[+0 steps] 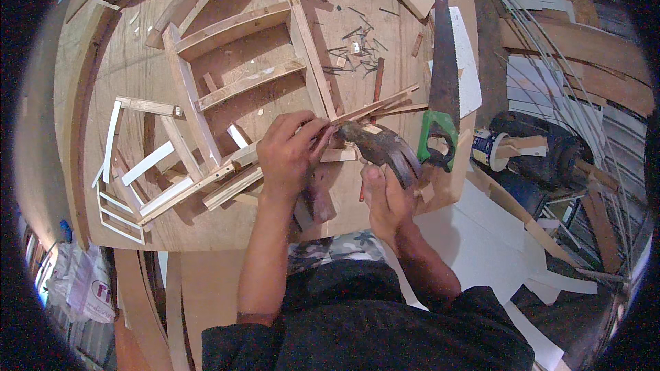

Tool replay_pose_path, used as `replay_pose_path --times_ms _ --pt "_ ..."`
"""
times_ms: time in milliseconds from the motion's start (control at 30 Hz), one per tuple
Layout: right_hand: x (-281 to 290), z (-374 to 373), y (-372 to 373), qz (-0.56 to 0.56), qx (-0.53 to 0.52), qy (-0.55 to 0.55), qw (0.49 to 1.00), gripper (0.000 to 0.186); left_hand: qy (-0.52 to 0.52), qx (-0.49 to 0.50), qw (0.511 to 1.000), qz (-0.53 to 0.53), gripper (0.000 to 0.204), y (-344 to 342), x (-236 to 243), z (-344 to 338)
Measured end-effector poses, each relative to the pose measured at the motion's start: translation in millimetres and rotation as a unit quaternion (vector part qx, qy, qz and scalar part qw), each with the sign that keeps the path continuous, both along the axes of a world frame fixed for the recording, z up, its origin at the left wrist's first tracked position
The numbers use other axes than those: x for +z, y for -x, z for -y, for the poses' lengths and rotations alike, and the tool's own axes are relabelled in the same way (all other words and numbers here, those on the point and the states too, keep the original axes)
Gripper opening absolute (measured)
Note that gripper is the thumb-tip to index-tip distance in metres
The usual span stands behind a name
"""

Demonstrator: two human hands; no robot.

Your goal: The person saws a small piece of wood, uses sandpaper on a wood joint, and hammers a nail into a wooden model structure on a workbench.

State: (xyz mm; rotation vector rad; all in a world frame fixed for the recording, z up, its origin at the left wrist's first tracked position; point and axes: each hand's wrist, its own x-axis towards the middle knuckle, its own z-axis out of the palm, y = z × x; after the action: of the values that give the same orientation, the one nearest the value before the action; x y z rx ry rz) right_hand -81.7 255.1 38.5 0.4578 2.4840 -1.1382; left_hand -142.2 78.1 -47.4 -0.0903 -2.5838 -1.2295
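Observation:
My right hand (389, 200) is closed round the handle of a claw hammer (375, 143), its dark metal head tilted just right of my left fingers. My left hand (291, 150) is pinched at the lower right corner of a wooden frame (251, 86), close to the hammer's face. Whatever sits between those fingertips is too small to make out. The frame is built of pale strips with crosspieces, and a long strip (201, 185) runs along its near side, partly behind my left hand.
Loose nails (359, 45) lie scattered beyond my hands on the wooden tabletop (385, 27). A green-handled handsaw (445, 75) lies at the right edge. White-edged strips (148, 163) form a smaller frame on the left. Right of the table stand a tub (489, 150) and piled boards (577, 34).

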Motion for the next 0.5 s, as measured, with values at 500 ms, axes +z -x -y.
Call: replay_pose_path --times_ms 500 --pt "-35 -13 -14 -0.051 0.093 -0.008 0.994 0.034 0.015 -0.026 0.999 -0.011 0.024 -2 -8 3"
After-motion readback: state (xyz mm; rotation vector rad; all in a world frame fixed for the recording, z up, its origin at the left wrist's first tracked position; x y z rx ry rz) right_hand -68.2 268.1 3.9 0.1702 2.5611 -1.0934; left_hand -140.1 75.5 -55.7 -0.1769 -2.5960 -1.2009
